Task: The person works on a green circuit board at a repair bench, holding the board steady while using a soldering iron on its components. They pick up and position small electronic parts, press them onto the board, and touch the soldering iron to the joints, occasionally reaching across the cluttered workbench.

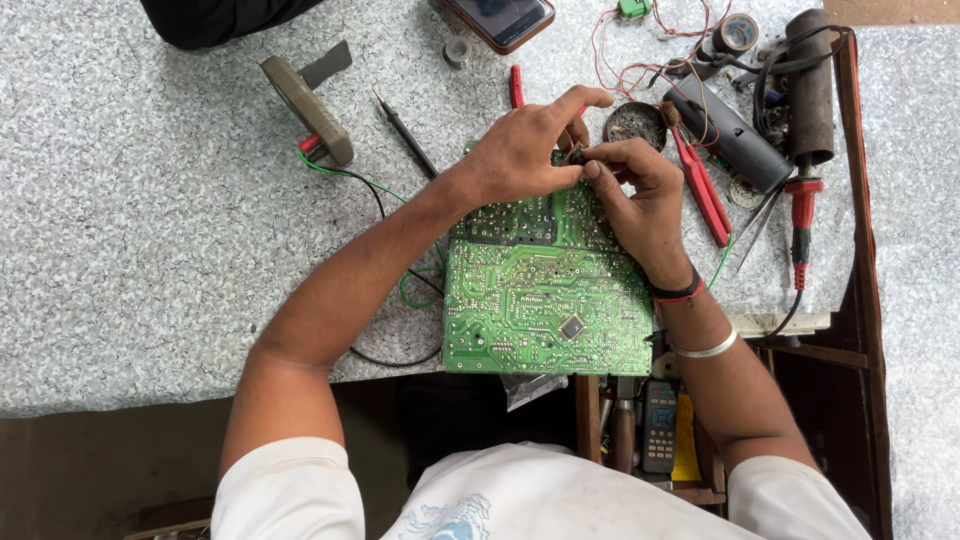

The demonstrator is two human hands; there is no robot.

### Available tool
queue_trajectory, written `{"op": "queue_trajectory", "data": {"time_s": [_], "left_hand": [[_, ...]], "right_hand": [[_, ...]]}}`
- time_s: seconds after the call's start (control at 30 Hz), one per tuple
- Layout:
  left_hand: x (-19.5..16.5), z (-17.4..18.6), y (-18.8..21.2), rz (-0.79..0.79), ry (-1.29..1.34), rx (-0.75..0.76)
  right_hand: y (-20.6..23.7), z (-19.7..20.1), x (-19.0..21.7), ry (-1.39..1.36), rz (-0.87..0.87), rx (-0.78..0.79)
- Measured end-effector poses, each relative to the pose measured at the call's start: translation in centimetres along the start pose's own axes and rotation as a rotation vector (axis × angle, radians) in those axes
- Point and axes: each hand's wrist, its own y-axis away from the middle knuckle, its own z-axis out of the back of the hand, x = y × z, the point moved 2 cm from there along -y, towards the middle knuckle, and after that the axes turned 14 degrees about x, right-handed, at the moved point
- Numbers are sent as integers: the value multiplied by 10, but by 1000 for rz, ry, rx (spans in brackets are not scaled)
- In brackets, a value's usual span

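- Two bare hands meet over the far edge of a green circuit board [545, 300] lying solder side up on a speckled grey stone table [150, 250].
- Left hand [525, 150] arches over the board's far left corner, fingers curled, thumb and fingertips pinched on a small dark part [577, 153].
- Right hand [640, 195] comes in from the right, fingertips closed on the same part; a black band and a metal bangle sit on that wrist.
- Hard to say what the part is: it is tiny and mostly hidden by fingers.
- Board is flat, rectangular, shiny with silver tracks, a small square chip near its near edge; its near edge overhangs the table.
- Left of the hands: a grey-olive meter [308, 108], tilted, with a black probe [405, 132] and green and black wires.
- Right of them: red pliers [700, 185], a round tin [633, 123], a dark cylinder [728, 135], tweezers, a red-handled iron [800, 215].
- Far edge: a phone [500, 18], cut off by the frame.
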Motion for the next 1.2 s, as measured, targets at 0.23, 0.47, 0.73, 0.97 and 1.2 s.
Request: {"op": "queue_trajectory", "data": {"time_s": [0.23,0.47,0.73,0.97,1.2], "left_hand": [[0,0,-1,8,-18,-5],[2,-1,-1,18,-15,-15],[0,1,-3,5,4,-21],[-10,6,-3,-15,28,16],[-16,10,-1,38,85,0]], "right_hand": [[0,1,1,16,2,4],[0,1,0,45,-3,0],[3,1,-9,-15,-20,-38],[2,4,-18,-263,-76,-98],[2,3,-17,-225,-31,-64]]}}
